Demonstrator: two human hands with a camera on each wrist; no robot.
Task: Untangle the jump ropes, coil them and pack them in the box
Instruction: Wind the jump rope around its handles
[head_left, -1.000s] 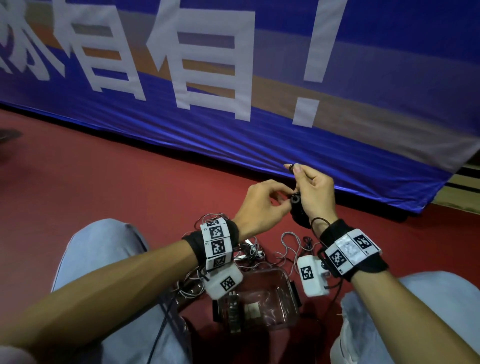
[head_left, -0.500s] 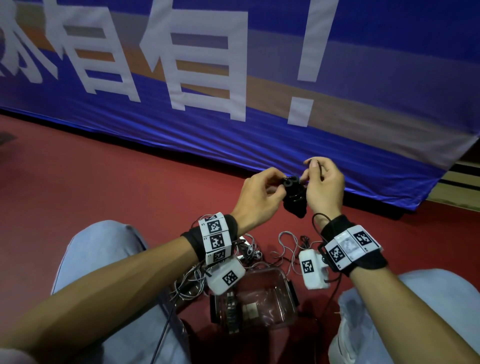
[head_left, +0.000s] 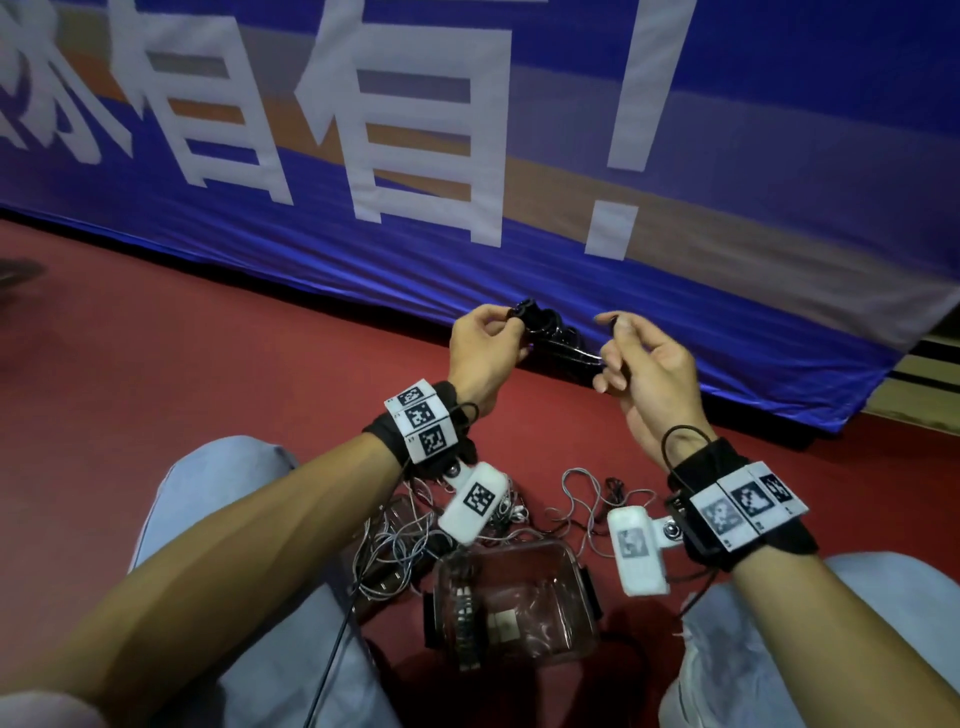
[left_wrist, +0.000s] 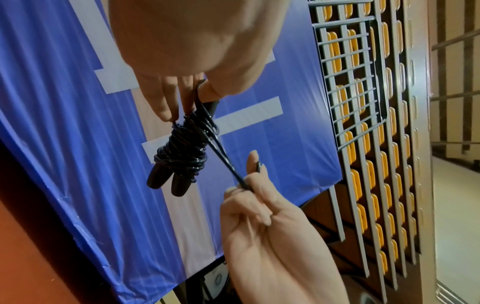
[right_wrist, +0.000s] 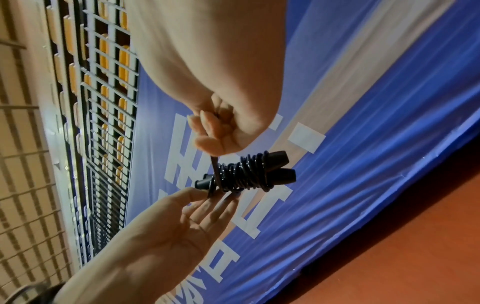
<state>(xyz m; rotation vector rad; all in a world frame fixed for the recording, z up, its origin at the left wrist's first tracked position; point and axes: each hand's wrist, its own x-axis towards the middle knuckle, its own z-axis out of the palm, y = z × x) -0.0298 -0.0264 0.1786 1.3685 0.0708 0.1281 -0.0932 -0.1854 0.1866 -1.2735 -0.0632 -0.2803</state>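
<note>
A black jump rope is wound tightly round its two black handles into a bundle. My left hand pinches the bundle at the handles' cap end, shown in the right wrist view where its fingers touch the caps. My right hand pinches the loose rope end, which runs taut from the bundle to its fingers. Both hands are raised above the red floor. The clear plastic box stands open between my knees.
A tangle of grey and white cords lies on the red floor just beyond the box. A striped rope handle stands inside the box. A blue banner hangs close ahead. My knees flank the box.
My hands have moved apart. The left one carried the bundle to the left and the right one drew the rope end out to the right, so the strand is now taut.
</note>
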